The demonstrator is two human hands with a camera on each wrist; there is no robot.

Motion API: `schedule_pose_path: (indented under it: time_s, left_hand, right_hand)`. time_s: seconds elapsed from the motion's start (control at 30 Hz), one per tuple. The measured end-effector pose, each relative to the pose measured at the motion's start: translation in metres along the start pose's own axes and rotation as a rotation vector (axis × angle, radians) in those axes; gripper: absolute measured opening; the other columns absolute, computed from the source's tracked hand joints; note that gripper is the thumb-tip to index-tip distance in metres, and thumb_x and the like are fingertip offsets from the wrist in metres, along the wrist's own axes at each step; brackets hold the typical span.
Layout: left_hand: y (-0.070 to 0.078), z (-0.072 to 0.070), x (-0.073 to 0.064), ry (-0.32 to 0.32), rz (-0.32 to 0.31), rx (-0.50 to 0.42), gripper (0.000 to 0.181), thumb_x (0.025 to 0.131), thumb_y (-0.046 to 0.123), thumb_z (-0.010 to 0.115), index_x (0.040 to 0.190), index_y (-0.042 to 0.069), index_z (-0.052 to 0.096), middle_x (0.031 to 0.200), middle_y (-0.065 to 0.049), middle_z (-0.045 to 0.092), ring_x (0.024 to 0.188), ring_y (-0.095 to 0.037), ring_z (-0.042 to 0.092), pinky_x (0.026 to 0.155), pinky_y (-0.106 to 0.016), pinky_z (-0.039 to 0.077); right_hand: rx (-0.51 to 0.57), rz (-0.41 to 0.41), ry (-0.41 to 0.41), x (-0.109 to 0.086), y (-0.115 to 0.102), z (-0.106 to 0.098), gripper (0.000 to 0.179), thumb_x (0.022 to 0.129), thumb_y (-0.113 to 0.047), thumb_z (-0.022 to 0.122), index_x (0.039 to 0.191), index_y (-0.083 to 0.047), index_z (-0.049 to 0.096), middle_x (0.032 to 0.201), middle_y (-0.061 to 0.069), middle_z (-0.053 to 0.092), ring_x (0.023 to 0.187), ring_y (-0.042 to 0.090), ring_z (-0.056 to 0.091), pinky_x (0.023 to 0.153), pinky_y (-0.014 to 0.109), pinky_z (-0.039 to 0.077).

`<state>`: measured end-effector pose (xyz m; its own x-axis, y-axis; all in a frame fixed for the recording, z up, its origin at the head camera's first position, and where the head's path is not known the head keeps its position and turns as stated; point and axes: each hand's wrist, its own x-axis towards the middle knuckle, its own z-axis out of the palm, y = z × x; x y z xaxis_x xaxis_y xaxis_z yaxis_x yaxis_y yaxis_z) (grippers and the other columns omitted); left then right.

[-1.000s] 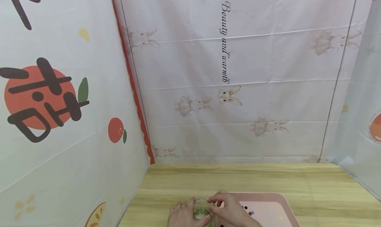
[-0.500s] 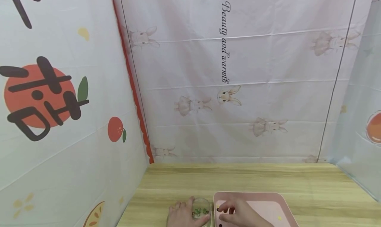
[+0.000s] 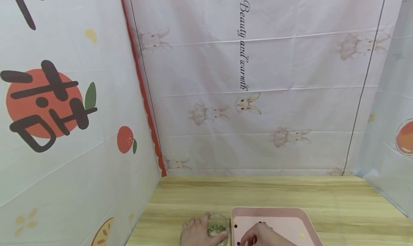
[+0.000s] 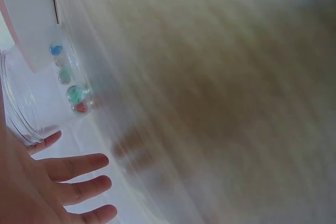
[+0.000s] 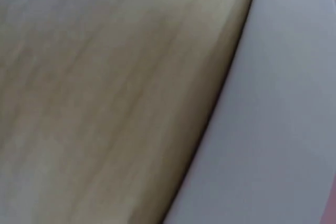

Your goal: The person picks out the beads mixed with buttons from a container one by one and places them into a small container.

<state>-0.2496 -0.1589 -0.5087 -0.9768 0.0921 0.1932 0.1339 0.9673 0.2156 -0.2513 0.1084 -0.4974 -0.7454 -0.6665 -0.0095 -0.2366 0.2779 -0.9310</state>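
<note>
My left hand [image 3: 196, 234] curves round a clear jar [image 3: 218, 219] on the table, thumb on the near side and index finger at the far side. Glass marbles [image 4: 76, 94], green, blue and reddish, line the jar's bottom in the left wrist view, where the other fingers spread away from it. My right hand [image 3: 262, 235] reaches down into the pink tray [image 3: 274, 212], fingers bent toward its floor close by a small dark piece [image 3: 238, 243]. Its fingertips are mostly hidden behind the hand, so I cannot tell whether they pinch anything.
The tray stands just right of the jar. Another dark piece [image 3: 236, 226] lies at its left side and a yellow piece [image 3: 302, 235] at its right. The wooden table [image 3: 193, 192] ends at printed curtains [image 3: 206, 149] behind and at both sides.
My right hand has left the jar's rim, moved right over the tray and come down nearer its front. My left hand stays at the jar.
</note>
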Motion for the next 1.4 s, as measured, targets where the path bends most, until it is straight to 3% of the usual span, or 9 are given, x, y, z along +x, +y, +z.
schedule_pose_path:
  time_s: [0.27, 0.57, 0.77, 0.87, 1.0, 1.4]
  left_hand:
    - [0.000, 0.001, 0.000, 0.007, -0.003, 0.001, 0.105, 0.067, 0.098, 0.040, 0.131, 0.018, 0.060, 0.102, -0.015, 0.070, 0.098, -0.034, 0.063, 0.084, -0.059, 0.044]
    - [-0.001, 0.004, 0.000, 0.025, 0.010, -0.006, 0.104, 0.067, 0.098, 0.040, 0.130, 0.018, 0.061, 0.101, -0.013, 0.071, 0.096, -0.033, 0.064, 0.081, -0.057, 0.044]
    - [0.000, 0.003, 0.000, 0.010, 0.000, -0.005, 0.104, 0.067, 0.097, 0.041, 0.130, 0.017, 0.061, 0.095, -0.011, 0.069, 0.092, -0.030, 0.063, 0.079, -0.054, 0.044]
    - [0.000, 0.004, 0.000, 0.009, 0.004, -0.008, 0.103, 0.068, 0.097, 0.042, 0.129, 0.017, 0.061, 0.091, -0.009, 0.068, 0.089, -0.029, 0.062, 0.077, -0.053, 0.043]
    - [0.000, 0.003, -0.001, 0.014, 0.006, -0.020, 0.101, 0.069, 0.096, 0.043, 0.130, 0.017, 0.061, 0.093, -0.010, 0.069, 0.089, -0.030, 0.062, 0.077, -0.053, 0.043]
    - [0.000, 0.004, 0.000, 0.004, -0.005, -0.018, 0.101, 0.068, 0.096, 0.042, 0.130, 0.018, 0.060, 0.096, -0.010, 0.069, 0.087, -0.029, 0.062, 0.077, -0.054, 0.043]
  right_hand:
    - [-0.026, -0.143, -0.066, 0.004, 0.006, 0.007, 0.015, 0.088, -0.025, 0.076, 0.094, -0.011, 0.080, 0.066, -0.013, 0.069, 0.050, -0.006, 0.052, 0.043, 0.014, 0.041]
    - [-0.087, -0.168, -0.068, 0.006, 0.006, 0.016, 0.015, 0.090, -0.031, 0.072, 0.081, -0.021, 0.079, 0.059, -0.019, 0.062, 0.046, -0.009, 0.047, 0.037, 0.018, 0.039]
    - [-0.132, -0.219, -0.063, 0.008, 0.008, 0.022, 0.038, 0.091, -0.028, 0.069, 0.060, -0.007, 0.068, 0.049, -0.014, 0.052, 0.040, -0.013, 0.036, 0.031, 0.016, 0.025]
    - [-0.156, -0.214, -0.065, 0.008, 0.009, 0.023, 0.047, 0.090, -0.030, 0.070, 0.053, -0.002, 0.060, 0.044, -0.009, 0.047, 0.039, -0.013, 0.031, 0.030, 0.016, 0.021]
    - [-0.162, -0.204, -0.076, 0.008, 0.010, 0.022, 0.049, 0.090, -0.034, 0.071, 0.053, -0.003, 0.060, 0.042, -0.008, 0.043, 0.037, -0.012, 0.027, 0.029, 0.017, 0.017]
    - [-0.075, -0.148, -0.080, 0.004, 0.005, 0.021, 0.034, 0.090, -0.037, 0.071, 0.066, -0.013, 0.074, 0.050, -0.016, 0.052, 0.038, -0.008, 0.032, 0.031, 0.018, 0.024]
